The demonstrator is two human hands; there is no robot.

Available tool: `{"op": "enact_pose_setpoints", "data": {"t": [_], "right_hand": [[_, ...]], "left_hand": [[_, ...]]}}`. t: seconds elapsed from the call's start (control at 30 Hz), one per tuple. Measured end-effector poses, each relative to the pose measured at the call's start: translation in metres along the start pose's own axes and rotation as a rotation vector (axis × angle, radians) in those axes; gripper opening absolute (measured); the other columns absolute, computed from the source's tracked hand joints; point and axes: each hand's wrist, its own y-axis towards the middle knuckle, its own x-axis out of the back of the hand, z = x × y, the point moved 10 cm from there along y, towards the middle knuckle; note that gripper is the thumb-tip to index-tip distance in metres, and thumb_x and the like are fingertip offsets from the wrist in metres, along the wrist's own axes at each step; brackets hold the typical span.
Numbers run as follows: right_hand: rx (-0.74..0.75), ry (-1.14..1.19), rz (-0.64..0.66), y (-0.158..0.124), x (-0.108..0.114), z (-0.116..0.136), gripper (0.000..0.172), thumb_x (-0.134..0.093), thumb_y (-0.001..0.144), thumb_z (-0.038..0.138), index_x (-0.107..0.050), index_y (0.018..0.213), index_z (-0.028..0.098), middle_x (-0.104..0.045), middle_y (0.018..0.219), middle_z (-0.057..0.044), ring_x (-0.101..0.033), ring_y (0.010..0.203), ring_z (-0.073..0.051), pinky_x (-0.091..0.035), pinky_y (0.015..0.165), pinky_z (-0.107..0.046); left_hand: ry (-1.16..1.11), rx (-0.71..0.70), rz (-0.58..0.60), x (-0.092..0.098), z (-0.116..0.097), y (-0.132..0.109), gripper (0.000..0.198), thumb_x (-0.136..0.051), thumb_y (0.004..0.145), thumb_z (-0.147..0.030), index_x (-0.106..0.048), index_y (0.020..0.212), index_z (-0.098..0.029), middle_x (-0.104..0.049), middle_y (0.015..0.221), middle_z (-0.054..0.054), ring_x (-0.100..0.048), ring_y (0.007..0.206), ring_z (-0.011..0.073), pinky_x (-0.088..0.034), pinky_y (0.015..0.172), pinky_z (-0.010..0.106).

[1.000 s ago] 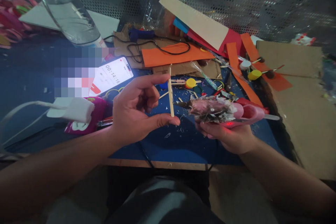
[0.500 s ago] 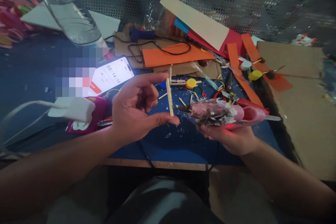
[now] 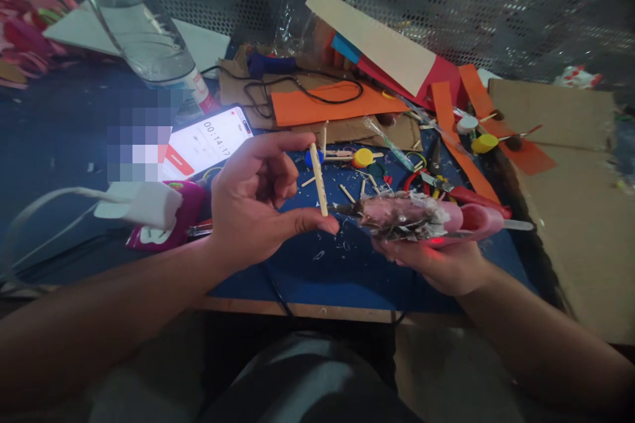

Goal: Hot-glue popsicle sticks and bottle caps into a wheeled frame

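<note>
My left hand (image 3: 258,201) pinches a short wooden stick (image 3: 318,178) upright between thumb and forefinger, above the blue mat (image 3: 317,271). My right hand (image 3: 436,264) grips a pink hot glue gun (image 3: 426,215) crusted with scraps, a red light glowing on its underside. The gun lies level and its nozzle tip points left, almost touching the lower part of the stick.
A phone (image 3: 208,142) showing a timer lies behind my left hand, beside a clear plastic bottle (image 3: 139,26). A white charger (image 3: 141,205) sits on a pink object at left. Orange paper strips (image 3: 317,102), cardboard (image 3: 550,112), bottle caps (image 3: 363,157), pliers (image 3: 456,192) and stick offcuts litter the table.
The stick in my left hand has tilted slightly, top leaning left. The glue gun nozzle has moved left, closer to the stick. The phone timer advanced by one second.
</note>
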Motion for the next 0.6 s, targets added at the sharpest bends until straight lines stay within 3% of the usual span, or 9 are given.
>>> {"op": "enact_pose_setpoints", "data": {"t": [0.23,0.4,0.6], "right_hand": [[0.005,0.025,-0.018,0.0018,0.0007,0.0043,0.019,-0.076,0.100,0.047,-0.083,0.098,0.030,-0.069,0.070,-0.003,-0.072,0.072,-0.025,-0.068,0.081,-0.041],[0.020,0.010,-0.034,0.0030,0.0027,0.0071,0.017,-0.077,0.099,0.045,-0.084,0.101,0.030,-0.070,0.070,-0.003,-0.075,0.077,-0.025,-0.069,0.085,-0.040],[-0.011,0.029,-0.041,-0.0001,0.0024,0.0019,0.021,-0.077,0.099,0.049,-0.083,0.100,0.030,-0.070,0.070,-0.003,-0.071,0.069,-0.023,-0.069,0.081,-0.038]], "left_hand": [[0.028,-0.014,-0.008,-0.0003,0.0001,0.0003,0.070,-0.107,0.066,-0.045,-0.075,0.127,-0.031,-0.052,0.070,-0.007,-0.043,0.055,0.0084,-0.031,0.041,0.021],[0.024,-0.007,-0.012,0.0000,0.0017,-0.0009,0.071,-0.106,0.066,-0.048,-0.075,0.127,-0.032,-0.051,0.069,-0.007,-0.044,0.056,0.0095,-0.032,0.042,0.023],[0.038,0.011,-0.016,0.0004,0.0039,-0.0018,0.071,-0.106,0.066,-0.051,-0.074,0.127,-0.034,-0.052,0.070,-0.006,-0.045,0.056,0.0103,-0.033,0.042,0.024]]}}
